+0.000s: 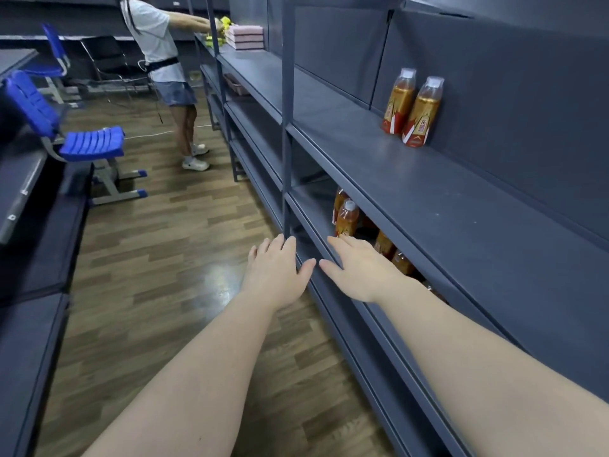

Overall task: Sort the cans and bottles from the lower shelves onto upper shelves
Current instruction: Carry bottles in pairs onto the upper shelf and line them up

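Both hands stretch forward flat, fingers straight, holding nothing. The left hand (276, 272) has its fingertips at the foot of the upright shelf post (287, 127). The right hand (359, 272) is just beside it over the lower shelf (309, 222) lip, thumbs nearly meeting. Just beyond the right fingertips stand the lower bottles (346, 219): amber drink, white caps, red-and-gold labels. Above that hand the grey upper shelf (428, 199) lies open, with two matching upper bottles (410, 107) far back. Left of the left hand is wood floor (164, 258), with a blue chair (92, 143) and another person (161, 44) well beyond.
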